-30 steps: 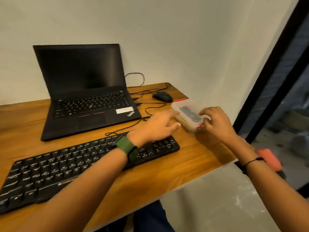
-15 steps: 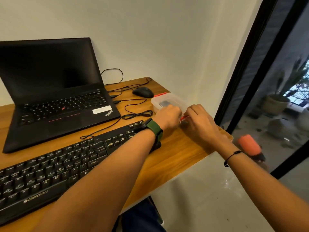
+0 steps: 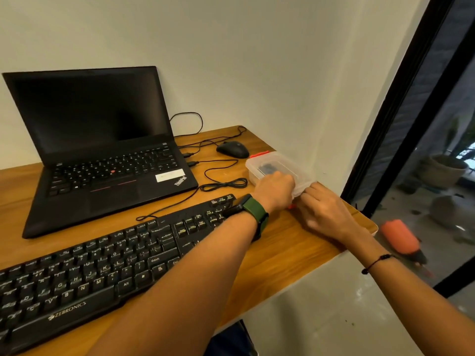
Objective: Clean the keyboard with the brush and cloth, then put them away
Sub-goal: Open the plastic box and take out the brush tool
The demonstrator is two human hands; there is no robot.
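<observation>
— Clear plastic box [image 3: 279, 167] at the desk's [image 3: 295, 255] far right; where's each grip?
— Left hand [image 3: 276, 187] presses its lid, right hand [image 3: 325, 210] pinches the near red latch [image 3: 291, 206]. Keyboard [image 3: 108, 263] lies left, untouched.

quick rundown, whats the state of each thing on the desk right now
laptop: lid open, screen dark
keyboard: flat on the desk, untouched
plastic box: lid on, something dark inside
mouse: idle, beside the box
left hand: resting on the box lid
right hand: at the box's near end, by a red clip
</observation>
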